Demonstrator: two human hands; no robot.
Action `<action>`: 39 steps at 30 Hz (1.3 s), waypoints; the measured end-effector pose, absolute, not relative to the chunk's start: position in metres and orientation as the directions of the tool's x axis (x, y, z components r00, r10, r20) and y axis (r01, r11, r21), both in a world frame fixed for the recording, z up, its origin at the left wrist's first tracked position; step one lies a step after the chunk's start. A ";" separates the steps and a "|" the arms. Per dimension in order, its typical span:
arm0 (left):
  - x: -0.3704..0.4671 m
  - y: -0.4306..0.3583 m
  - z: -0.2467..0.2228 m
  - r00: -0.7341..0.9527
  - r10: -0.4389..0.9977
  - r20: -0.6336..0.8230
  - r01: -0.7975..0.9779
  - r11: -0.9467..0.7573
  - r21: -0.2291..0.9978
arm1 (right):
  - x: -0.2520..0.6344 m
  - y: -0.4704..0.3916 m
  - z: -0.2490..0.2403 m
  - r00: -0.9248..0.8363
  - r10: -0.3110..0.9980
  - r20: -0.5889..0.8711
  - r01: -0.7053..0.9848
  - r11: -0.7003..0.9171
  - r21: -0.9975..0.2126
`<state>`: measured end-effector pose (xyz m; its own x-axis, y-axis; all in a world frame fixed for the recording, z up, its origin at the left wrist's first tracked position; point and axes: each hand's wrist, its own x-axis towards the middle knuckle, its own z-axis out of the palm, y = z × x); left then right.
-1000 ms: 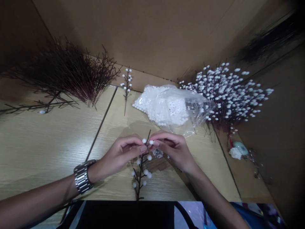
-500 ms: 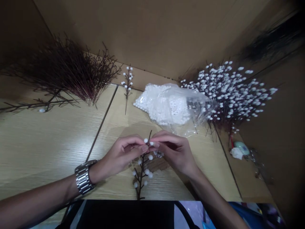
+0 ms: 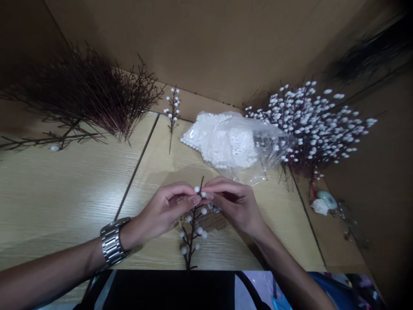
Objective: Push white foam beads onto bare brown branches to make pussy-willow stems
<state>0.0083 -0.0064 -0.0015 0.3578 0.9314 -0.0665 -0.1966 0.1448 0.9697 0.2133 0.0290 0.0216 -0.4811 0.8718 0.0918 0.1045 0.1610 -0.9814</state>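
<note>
A brown artificial twig (image 3: 192,234) with several white berries stands in front of me, its tip pointing away. My left hand (image 3: 169,204) is closed in a pinch on the twig near its upper end, just below a white berry (image 3: 197,189). From the other side, my right hand (image 3: 237,204) pinches another white berry (image 3: 203,194) between thumb and forefinger, against the twig. Whether that berry is seated on a branch tip cannot be made out. Beyond my hands lies a clear plastic bag (image 3: 226,142) full of loose white berries.
Bare brown twigs (image 3: 106,99) are heaped at the back left, and one twig (image 3: 35,141) lies in front of them. A finished-looking berry sprig (image 3: 172,112) lies at the back. Berry-covered sprigs (image 3: 309,125) are piled at the right, near a pale green object (image 3: 326,199).
The berry in my right fingers has shifted slightly left, closer against the twig. My left hand keeps its pinch on the twig.
</note>
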 end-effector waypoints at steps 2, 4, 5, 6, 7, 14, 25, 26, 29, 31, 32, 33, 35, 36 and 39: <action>0.009 -0.006 -0.002 0.360 0.931 -0.068 -0.189 0.143 0.972 | 0.213 0.029 0.021 -0.483 0.871 0.091 0.101 0.159 -0.982; 0.009 -0.006 -0.001 0.356 0.932 -0.071 -0.178 0.142 0.974 | 0.213 0.029 0.019 -0.484 0.871 0.087 0.100 0.154 -0.983; 0.009 -0.007 0.000 0.352 0.933 -0.071 -0.176 0.141 0.974 | 0.213 0.029 0.019 -0.485 0.871 0.085 0.102 0.152 -0.983; 0.008 -0.006 0.000 0.351 0.934 -0.066 -0.179 0.136 0.974 | 0.212 0.028 0.019 -0.483 0.872 0.084 0.104 0.152 -0.983; 0.008 -0.006 0.001 0.352 0.934 -0.061 -0.181 0.132 0.975 | 0.211 0.027 0.019 -0.478 0.875 0.082 0.111 0.153 -0.982; 0.004 -0.003 0.001 0.284 0.959 0.016 -0.211 0.046 0.976 | 0.214 0.025 0.032 -0.313 0.949 0.037 0.038 0.051 -0.998; 0.019 -0.007 0.081 0.093 0.893 0.440 -0.377 -0.378 0.846 | 0.247 -0.079 -0.003 -0.329 0.930 0.166 0.311 0.272 -0.910; 0.025 -0.010 0.090 0.097 0.879 0.467 -0.388 -0.398 0.831 | 0.248 -0.086 -0.008 -0.321 0.935 0.148 0.291 0.247 -0.924; 0.046 -0.016 0.112 0.122 0.843 0.524 -0.419 -0.435 0.797 | 0.251 -0.099 -0.016 -0.321 0.936 0.144 0.198 0.215 -0.956; 0.061 -0.018 0.123 0.149 0.826 0.544 -0.435 -0.439 0.786 | 0.256 -0.105 -0.011 -0.354 0.925 0.141 0.120 0.195 -0.973; 0.067 -0.019 0.128 0.162 0.819 0.551 -0.442 -0.439 0.783 | 0.259 -0.109 -0.007 -0.364 0.922 0.135 0.076 0.174 -0.982; 0.074 -0.019 0.133 0.176 0.811 0.557 -0.448 -0.438 0.779 | 0.263 -0.112 -0.001 -0.351 0.927 0.129 0.023 0.146 -0.989; 0.085 -0.020 0.142 0.202 0.801 0.564 -0.458 -0.432 0.777 | 0.272 -0.118 0.011 -0.292 0.950 0.114 -0.111 0.085 -0.990; 0.090 -0.020 0.147 0.214 0.796 0.566 -0.462 -0.428 0.777 | 0.277 -0.121 0.016 -0.270 0.957 0.109 -0.198 0.055 -0.979; 0.105 -0.022 0.163 0.242 0.793 0.559 -0.472 -0.407 0.782 | 0.296 -0.127 0.030 -0.246 0.957 0.153 -0.478 0.018 -0.878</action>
